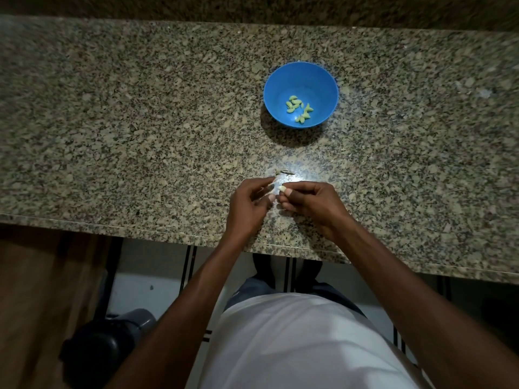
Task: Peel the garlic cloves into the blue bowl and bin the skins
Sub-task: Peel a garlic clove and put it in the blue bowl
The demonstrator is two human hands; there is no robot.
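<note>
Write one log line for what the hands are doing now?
left hand: pinches skin | right hand: holds clove | bowl: peeled cloves inside | skins: on counter

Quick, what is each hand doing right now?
Left hand: fingers curled, pinching a bit of garlic skin.
Right hand: pinching a garlic clove.

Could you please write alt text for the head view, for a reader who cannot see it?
Two hands, the left hand and right hand, pinch a garlic clove over a speckled granite counter. Beyond them a blue bowl holds peeled cloves, and skin scraps lie just past the fingertips.
</note>
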